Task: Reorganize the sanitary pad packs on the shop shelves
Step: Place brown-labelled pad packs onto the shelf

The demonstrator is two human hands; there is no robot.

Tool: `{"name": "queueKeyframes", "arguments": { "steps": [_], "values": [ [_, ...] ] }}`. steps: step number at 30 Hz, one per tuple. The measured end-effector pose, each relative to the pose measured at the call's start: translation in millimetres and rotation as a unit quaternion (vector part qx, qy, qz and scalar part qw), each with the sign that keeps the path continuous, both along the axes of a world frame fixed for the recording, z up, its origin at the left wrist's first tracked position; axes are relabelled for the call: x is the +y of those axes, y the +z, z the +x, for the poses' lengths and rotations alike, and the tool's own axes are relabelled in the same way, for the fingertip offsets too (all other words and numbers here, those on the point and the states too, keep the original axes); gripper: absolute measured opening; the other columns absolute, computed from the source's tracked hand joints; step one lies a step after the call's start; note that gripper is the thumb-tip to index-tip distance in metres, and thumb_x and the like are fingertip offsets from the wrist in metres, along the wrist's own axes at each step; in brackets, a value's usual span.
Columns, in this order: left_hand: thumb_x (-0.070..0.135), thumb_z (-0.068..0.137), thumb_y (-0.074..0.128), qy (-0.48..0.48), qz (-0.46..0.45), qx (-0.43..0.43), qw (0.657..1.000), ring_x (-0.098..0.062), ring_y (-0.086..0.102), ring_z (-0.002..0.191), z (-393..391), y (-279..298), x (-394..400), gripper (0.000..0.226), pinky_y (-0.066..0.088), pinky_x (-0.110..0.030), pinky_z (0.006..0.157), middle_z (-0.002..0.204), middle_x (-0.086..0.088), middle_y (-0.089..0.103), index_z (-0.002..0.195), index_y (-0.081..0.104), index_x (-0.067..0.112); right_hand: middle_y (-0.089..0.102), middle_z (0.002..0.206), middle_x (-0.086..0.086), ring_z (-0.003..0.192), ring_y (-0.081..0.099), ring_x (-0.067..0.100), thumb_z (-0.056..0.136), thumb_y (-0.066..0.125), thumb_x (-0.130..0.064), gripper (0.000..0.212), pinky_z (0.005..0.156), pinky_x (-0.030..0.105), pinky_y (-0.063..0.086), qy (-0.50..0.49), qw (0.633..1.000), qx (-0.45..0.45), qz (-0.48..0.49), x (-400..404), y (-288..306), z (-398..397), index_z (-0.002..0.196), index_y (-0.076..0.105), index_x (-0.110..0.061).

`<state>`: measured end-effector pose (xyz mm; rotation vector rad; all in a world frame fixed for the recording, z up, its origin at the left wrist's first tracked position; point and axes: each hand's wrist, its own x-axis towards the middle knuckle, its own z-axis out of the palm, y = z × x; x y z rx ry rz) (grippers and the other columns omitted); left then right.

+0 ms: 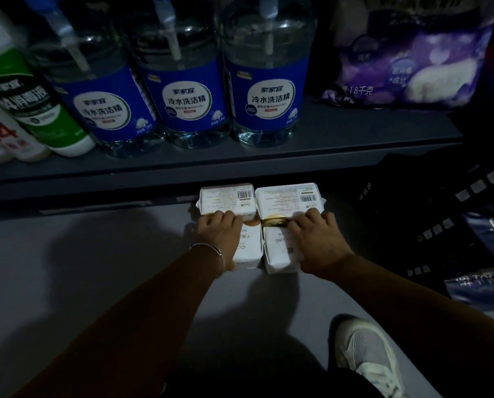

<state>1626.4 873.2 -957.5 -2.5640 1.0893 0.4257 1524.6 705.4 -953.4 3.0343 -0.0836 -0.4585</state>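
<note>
Two white sanitary pad packs stand side by side at the front of the low dark shelf, just under the shelf above. My left hand point(221, 235), with a thin bracelet on the wrist, grips the left pack point(225, 201), fingers curled over its top edge. The right pack point(289, 198) is gripped the same way by my right hand point(316, 239). Both packs show barcodes on their upper faces and touch each other along the middle.
On the upper shelf point(355, 136) stand three blue-labelled detergent bottles point(182, 107), green and white bottles point(24, 110) at the left and a purple bag point(412, 58) at the right. A black crate point(429, 214) with dark packets sits right. My white shoe point(363, 351) is on the grey floor.
</note>
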Motion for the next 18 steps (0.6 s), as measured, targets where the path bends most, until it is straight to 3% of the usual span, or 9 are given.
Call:
{"name": "queueKeyframes", "arguments": {
  "steps": [4, 7, 9, 11, 14, 18],
  "values": [
    [0.039, 0.069, 0.075, 0.002, 0.014, 0.029, 0.999, -0.023, 0.039, 0.120, 4.9, 4.9, -6.8, 0.080, 0.031, -0.036, 0.102, 0.131, -0.005, 0.039, 0.133, 0.031, 0.016, 0.033, 0.144, 0.005, 0.133, 0.028, 0.023, 0.077, 0.069, -0.036, 0.079, 0.112, 0.040, 0.021, -0.033, 0.995, 0.046, 0.083, -7.8, 13.9, 5.3, 0.141, 0.027, -0.019],
    [0.035, 0.068, 0.076, 0.043, -0.003, 0.123, 0.991, -0.023, 0.048, 0.114, 12.8, 24.8, -7.0, 0.084, 0.038, -0.036, 0.100, 0.125, -0.005, 0.049, 0.133, 0.029, 0.014, 0.041, 0.130, 0.002, 0.121, 0.041, 0.021, 0.070, 0.076, -0.030, 0.081, 0.101, 0.034, 0.041, -0.102, 0.966, 0.079, 0.226, -17.6, 33.0, 7.9, 0.137, 0.033, -0.019],
    [0.030, 0.068, 0.077, 0.102, -0.028, 0.215, 0.971, -0.022, 0.054, 0.108, 21.2, 48.9, -3.4, 0.083, 0.046, -0.034, 0.093, 0.120, -0.005, 0.054, 0.134, 0.029, 0.014, 0.044, 0.116, -0.003, 0.110, 0.047, 0.018, 0.065, 0.082, -0.028, 0.072, 0.086, 0.027, 0.044, -0.131, 0.943, 0.080, 0.297, -24.6, 51.8, 9.5, 0.124, 0.043, -0.020],
    [0.029, 0.067, 0.077, 0.134, -0.052, 0.269, 0.952, -0.020, 0.058, 0.102, 30.5, 79.8, 1.7, 0.078, 0.051, -0.033, 0.088, 0.114, -0.002, 0.059, 0.132, 0.035, 0.017, 0.050, 0.111, -0.002, 0.103, 0.052, 0.019, 0.064, 0.084, -0.025, 0.062, 0.084, 0.028, 0.047, -0.149, 0.926, 0.070, 0.340, -32.4, 76.8, 12.6, 0.116, 0.051, -0.018],
    [0.024, 0.069, 0.075, 0.157, -0.090, 0.308, 0.934, -0.018, 0.063, 0.097, 41.2, 138.0, 7.9, 0.062, 0.053, -0.039, 0.088, 0.110, 0.000, 0.064, 0.123, 0.045, 0.023, 0.063, 0.106, 0.006, 0.098, 0.061, 0.024, 0.065, 0.084, -0.017, 0.049, 0.089, 0.038, 0.052, -0.178, 0.886, 0.051, 0.425, -40.6, 126.3, 16.8, 0.106, 0.057, -0.014],
    [0.018, 0.077, 0.071, 0.156, -0.112, 0.313, 0.930, -0.017, 0.066, 0.094, 43.6, 224.3, 11.8, 0.048, 0.054, -0.036, 0.086, 0.108, 0.000, 0.067, 0.119, 0.049, 0.027, 0.066, 0.090, -0.002, 0.082, 0.064, 0.013, 0.070, 0.078, -0.002, 0.037, 0.073, 0.022, 0.053, -0.175, 0.849, 0.006, 0.499, -43.4, 200.3, 16.3, 0.102, 0.062, -0.012]
  ]
}}
